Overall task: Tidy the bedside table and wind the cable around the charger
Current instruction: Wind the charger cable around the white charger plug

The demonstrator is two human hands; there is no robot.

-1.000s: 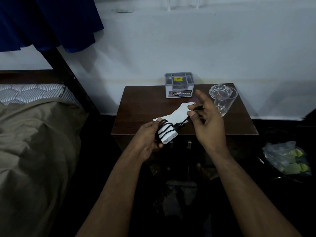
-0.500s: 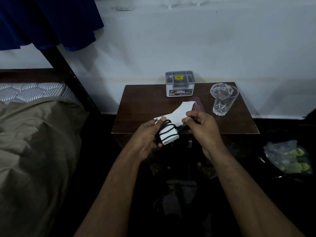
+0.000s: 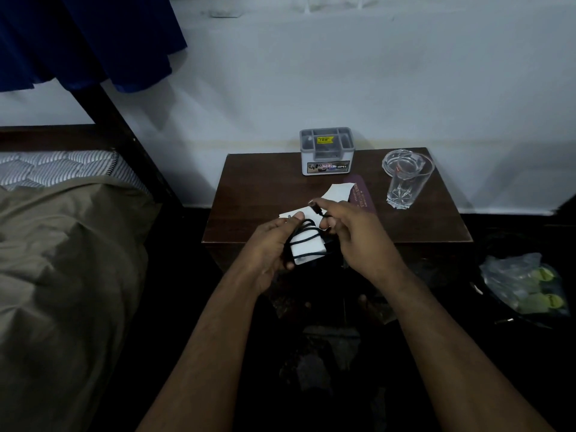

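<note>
Left hand [image 3: 268,244] grips charger [image 3: 307,249], several cable [image 3: 300,233] loops on; right hand [image 3: 349,227] pinches loose plug end. Surface [image 3: 265,188] untidied.

White charger [image 3: 307,248], black cable [image 3: 300,232] looped around it, above bedside table [image 3: 255,194] front edge.

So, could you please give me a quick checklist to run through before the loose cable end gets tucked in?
1. Charger held in the left hand: ok.
2. Cable looped around the charger: ok, several turns show.
3. Plug end in the right hand grip: ok.
4. Spare cable left to wind: cannot tell, partly hidden.
5. Glass apart from both hands: ok.
6. Papers on the table tidied: not ok.
</note>
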